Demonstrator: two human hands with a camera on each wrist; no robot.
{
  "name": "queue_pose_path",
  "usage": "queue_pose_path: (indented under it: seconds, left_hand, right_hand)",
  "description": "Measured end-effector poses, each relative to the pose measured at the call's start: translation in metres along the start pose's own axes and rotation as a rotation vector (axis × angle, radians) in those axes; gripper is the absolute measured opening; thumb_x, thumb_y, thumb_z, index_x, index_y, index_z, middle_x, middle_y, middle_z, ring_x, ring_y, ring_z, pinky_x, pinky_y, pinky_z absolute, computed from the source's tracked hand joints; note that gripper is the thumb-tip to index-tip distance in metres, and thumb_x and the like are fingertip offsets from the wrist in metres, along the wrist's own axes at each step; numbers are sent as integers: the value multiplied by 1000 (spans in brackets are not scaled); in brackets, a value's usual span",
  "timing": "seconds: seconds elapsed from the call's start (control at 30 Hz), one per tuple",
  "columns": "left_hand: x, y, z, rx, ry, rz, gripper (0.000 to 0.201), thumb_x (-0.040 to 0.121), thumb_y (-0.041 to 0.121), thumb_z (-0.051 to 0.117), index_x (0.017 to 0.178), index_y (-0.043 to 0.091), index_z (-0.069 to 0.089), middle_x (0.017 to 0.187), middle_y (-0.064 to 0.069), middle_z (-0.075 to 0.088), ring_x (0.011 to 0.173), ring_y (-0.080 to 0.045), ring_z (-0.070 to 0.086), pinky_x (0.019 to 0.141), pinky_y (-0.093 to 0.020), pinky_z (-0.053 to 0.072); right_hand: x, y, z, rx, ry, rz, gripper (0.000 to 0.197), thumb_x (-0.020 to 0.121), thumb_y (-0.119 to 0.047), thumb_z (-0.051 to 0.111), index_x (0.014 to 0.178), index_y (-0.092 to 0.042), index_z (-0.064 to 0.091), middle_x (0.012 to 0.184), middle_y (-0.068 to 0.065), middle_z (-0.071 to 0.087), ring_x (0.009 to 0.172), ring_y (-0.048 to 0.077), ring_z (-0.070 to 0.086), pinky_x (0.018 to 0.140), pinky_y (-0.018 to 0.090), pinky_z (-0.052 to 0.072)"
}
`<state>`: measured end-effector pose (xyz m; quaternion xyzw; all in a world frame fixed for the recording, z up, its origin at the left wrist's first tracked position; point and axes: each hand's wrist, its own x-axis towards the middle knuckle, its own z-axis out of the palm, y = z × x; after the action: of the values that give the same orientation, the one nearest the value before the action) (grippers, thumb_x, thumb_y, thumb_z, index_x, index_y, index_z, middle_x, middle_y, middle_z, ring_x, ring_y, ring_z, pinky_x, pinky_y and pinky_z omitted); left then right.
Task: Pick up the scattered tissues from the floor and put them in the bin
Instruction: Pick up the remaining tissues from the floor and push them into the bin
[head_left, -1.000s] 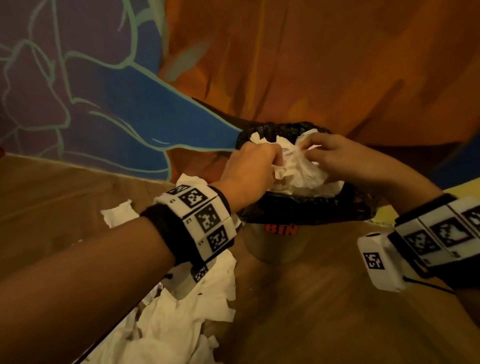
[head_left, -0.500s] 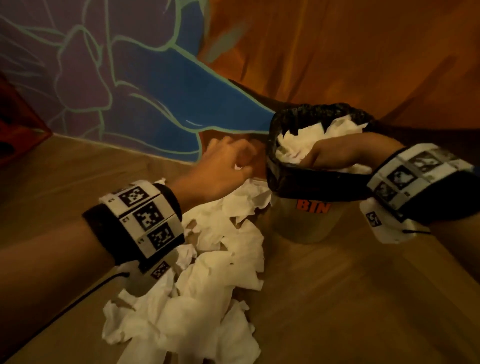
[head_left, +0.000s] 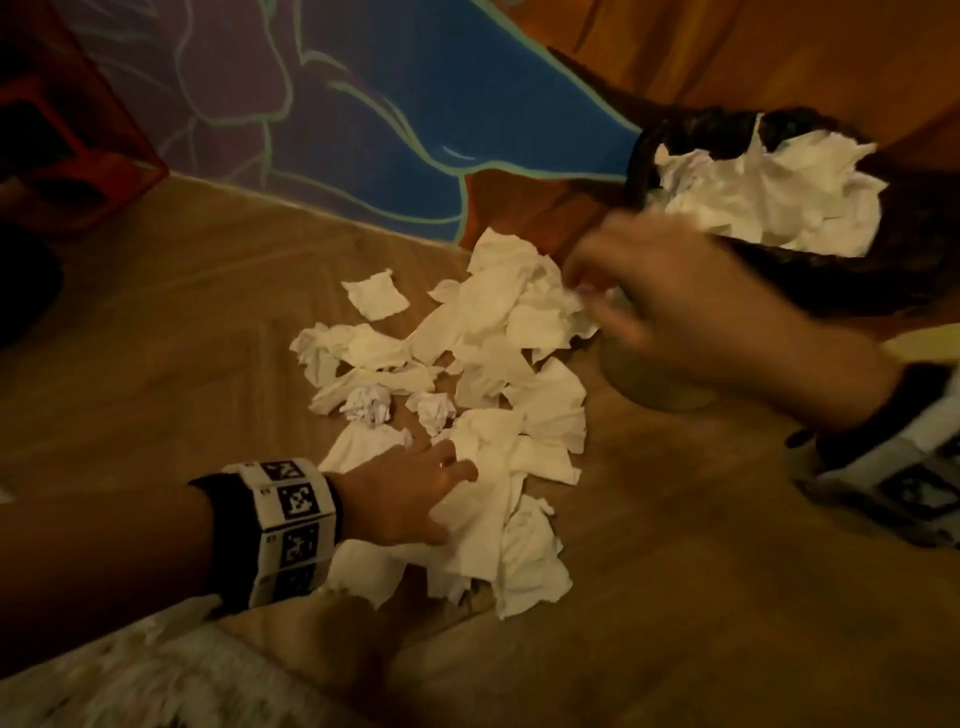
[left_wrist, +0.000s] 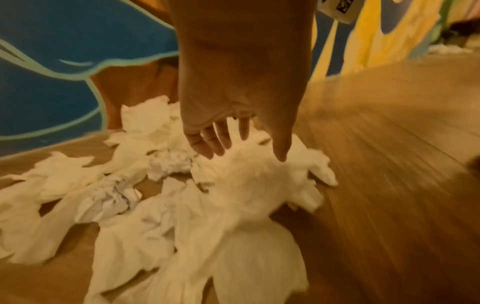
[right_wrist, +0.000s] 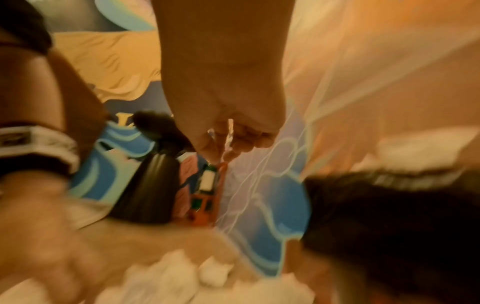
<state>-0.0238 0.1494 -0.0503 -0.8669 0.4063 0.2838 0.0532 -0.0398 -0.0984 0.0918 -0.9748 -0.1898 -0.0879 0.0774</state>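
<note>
Several white tissues (head_left: 493, 364) lie crumpled and torn in a heap on the wooden floor, left of the bin (head_left: 670, 130). The bin has a black liner and holds a mound of tissues (head_left: 769, 192) up to its rim. My left hand (head_left: 452, 499) rests on the near end of the heap; the left wrist view shows its fingers (left_wrist: 221, 139) straight and spread over the tissues (left_wrist: 233, 205). My right hand (head_left: 587, 291) is blurred, low beside the bin at the far end of the heap. In the right wrist view it (right_wrist: 223, 150) hangs loosely curled and empty.
A painted wall (head_left: 415, 104) runs behind the heap and the bin. A red object (head_left: 62, 130) stands at the far left. A pale shaggy rug (head_left: 130, 675) covers the near left floor. Bare wooden floor (head_left: 701, 571) lies to the right of the heap.
Both hands have left the bin and come down to the floor heap: the left first, to the near end; the right after, out of the bin. My view has tilted downward.
</note>
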Motion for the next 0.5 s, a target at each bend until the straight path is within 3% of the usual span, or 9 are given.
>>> queue_pose_path:
  seconds: [0.07,0.17,0.27,0.33,0.43,0.5]
  left_hand:
    - [-2,1,12,131,-83,25,77,85,53,58,146,28,17,142,-3,29,123,-24,36,102,-37,38]
    - [-2,-7,21,263,-105,29,74,86,52,57,144,25,22,143,-6,33,125,-25,36,103,-39,36]
    - [-2,-17,28,331,-108,-18,63,89,45,56,141,22,28,141,-6,36,124,-25,38,101,-39,35]
    - [-4,-18,32,368,-114,-2,49,94,32,50,139,23,32,141,-6,37,123,-24,38,100,-38,34]
    - [-5,-21,33,283,-92,10,41,95,22,46,136,22,39,136,-5,40,118,-22,42,98,-35,36]
    - [-6,-22,24,125,29,-13,30,93,26,47,122,18,48,124,-5,45,102,-18,47,87,-30,43]
  right_hand:
    - [-11,-16,46,9,-175,-136,21,94,-35,47,112,-27,54,106,-5,53,101,15,50,86,31,42]
    - [-36,-35,112,-19,-438,-292,31,96,-42,42,120,-24,49,117,1,52,103,18,50,80,28,35]
    - [-68,-53,163,-18,-634,-385,51,88,-53,53,126,-23,39,130,7,44,109,29,48,84,40,42]
    - [-85,-60,183,15,-731,-341,64,84,-48,61,134,-25,28,147,10,28,121,35,40,93,48,42]
    - [-93,-58,193,202,-618,-241,61,89,-12,60,137,-28,26,152,1,11,126,30,37,94,43,45]
    - [-88,-47,192,360,-491,-149,57,90,-1,55,132,-31,31,143,-5,19,118,20,44,89,34,50]
